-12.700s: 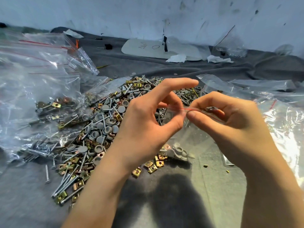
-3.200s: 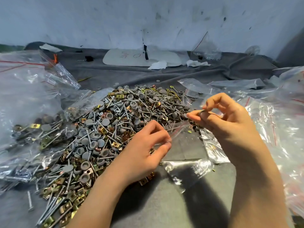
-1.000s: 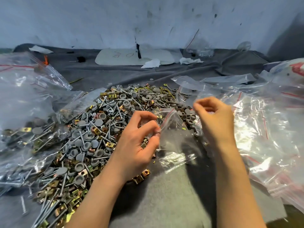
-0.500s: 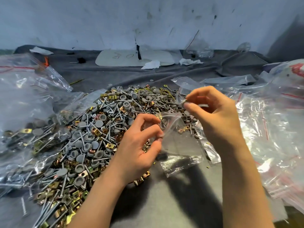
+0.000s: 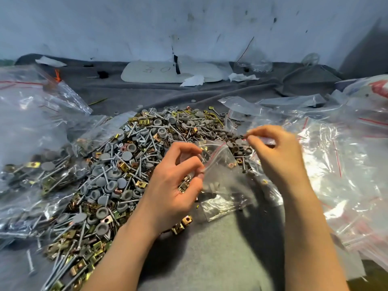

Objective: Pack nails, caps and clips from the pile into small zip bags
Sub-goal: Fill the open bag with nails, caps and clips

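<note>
Left hand: the left hand (image 5: 174, 187) lies over the near edge of the pile, thumb and forefinger pinching one corner of the small zip bag's mouth, the other fingers loosely curled.
Right hand: the right hand (image 5: 277, 158) hangs above and to the right of the bag, fingers curled, thumb and forefinger tips pressed together. The tips are blurred, so I cannot tell what, if anything, sits between them.
Small zip bag: the small zip bag (image 5: 222, 181) is between the two hands, clear plastic with a red line along its mouth.
Bag direction: its long axis runs from the mouth, raised and pointing away towards the pile, down to the bottom, which rests on the cloth nearer the person. The red line slants up and to the right from the left fingertips.
Bag contents: a few small pieces show through it, too blurred to name.
Pile: the pile (image 5: 136, 164) spreads left of and behind the hands, mixing long nails (image 5: 147, 144), round grey caps (image 5: 127, 155) and brass-coloured clips (image 5: 122, 166).
Filled bags: filled bags (image 5: 31, 171) lie heaped at the left, touching the pile.
Empty bags: empty bags (image 5: 346, 164) lie crumpled at the right.
Cloth: a grey cloth (image 5: 220, 259) covers the surface under it all.
Rear: a white board (image 5: 159, 70) lies flat by the wall (image 5: 189, 24).
</note>
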### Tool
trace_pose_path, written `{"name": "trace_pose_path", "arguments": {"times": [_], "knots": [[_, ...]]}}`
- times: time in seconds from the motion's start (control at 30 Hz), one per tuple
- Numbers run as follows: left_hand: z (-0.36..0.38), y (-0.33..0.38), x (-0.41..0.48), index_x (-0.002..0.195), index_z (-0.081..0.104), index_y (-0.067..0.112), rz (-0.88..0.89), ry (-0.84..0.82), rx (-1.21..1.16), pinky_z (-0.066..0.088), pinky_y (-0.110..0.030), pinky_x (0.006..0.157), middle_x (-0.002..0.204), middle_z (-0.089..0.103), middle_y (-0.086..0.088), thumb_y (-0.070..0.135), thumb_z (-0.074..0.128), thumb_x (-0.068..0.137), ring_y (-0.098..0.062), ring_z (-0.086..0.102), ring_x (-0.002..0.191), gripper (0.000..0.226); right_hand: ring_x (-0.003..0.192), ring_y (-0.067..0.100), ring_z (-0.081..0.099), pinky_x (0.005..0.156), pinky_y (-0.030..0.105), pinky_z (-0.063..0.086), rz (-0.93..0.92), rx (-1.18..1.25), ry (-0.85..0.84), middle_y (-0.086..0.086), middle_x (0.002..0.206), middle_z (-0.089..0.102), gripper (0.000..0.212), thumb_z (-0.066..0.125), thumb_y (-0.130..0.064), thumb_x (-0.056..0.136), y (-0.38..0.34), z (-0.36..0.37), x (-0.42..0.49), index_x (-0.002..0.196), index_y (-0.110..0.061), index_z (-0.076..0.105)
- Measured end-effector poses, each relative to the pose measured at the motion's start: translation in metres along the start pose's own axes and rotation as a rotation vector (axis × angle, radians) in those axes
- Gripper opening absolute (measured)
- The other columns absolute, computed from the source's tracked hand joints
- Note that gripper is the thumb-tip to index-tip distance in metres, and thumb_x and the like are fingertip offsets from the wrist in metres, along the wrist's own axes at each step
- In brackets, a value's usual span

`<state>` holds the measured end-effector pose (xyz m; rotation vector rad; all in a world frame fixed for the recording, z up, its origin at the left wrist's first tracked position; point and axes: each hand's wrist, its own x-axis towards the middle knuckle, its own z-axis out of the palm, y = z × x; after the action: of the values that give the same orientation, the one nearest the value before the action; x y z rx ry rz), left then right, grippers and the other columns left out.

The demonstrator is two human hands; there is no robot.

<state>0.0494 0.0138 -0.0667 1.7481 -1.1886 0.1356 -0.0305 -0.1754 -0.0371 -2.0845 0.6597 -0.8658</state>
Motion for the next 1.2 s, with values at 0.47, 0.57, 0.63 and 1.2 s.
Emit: {"name": "trace_pose_path", "arguments": {"times": [0.47, 0.57, 0.63, 1.2], "knots": [[0.001, 0.0, 0.0, 0.078, 0.058, 0.007, -0.015, 0.02, -0.014, 0.036, -0.007, 0.09, 0.111, 0.053, -0.005, 0.025, 0.047, 0.085, -0.001, 0.051, 0.105, 0.022, 0.088, 0.023, 0.064, 0.084, 0.039, 0.054, 0.214, -0.138, -0.051, 0.007, 0.097, 0.069, 0.024, 0.063, -0.001, 0.087, 0.037, 0.026, 0.008, 0.105, -0.017, 0.066], [0.002, 0.001, 0.0, 0.08, 0.056, 0.008, -0.007, 0.03, -0.011, 0.035, -0.006, 0.089, 0.11, 0.054, -0.005, 0.024, 0.047, 0.086, -0.003, 0.051, 0.104, 0.02, 0.085, 0.015, 0.067, 0.083, 0.033, 0.056, 0.067, 0.217, 0.067, 0.001, 0.089, 0.071, 0.017, 0.064, -0.002, 0.088, 0.011, 0.014, 0.004, 0.096, -0.017, 0.067], [0.003, 0.0, 0.0, 0.081, 0.056, 0.007, 0.003, 0.022, -0.004, 0.035, -0.007, 0.089, 0.11, 0.054, -0.006, 0.023, 0.047, 0.086, -0.005, 0.052, 0.103, 0.019, 0.079, 0.01, 0.068, 0.073, 0.023, 0.054, -0.087, 0.489, 0.034, -0.004, 0.082, 0.072, 0.019, 0.067, -0.002, 0.085, -0.014, 0.002, -0.002, 0.091, -0.02, 0.067], [0.0, 0.0, 0.0, 0.08, 0.056, 0.009, 0.003, 0.027, -0.023, 0.037, -0.01, 0.09, 0.111, 0.055, -0.005, 0.024, 0.048, 0.086, -0.006, 0.054, 0.104, 0.019, 0.069, 0.012, 0.063, 0.062, 0.014, 0.046, -0.003, 0.351, -0.029, 0.003, 0.076, 0.071, 0.017, 0.068, -0.006, 0.084, -0.009, -0.028, -0.004, 0.077, -0.022, 0.069]]}}
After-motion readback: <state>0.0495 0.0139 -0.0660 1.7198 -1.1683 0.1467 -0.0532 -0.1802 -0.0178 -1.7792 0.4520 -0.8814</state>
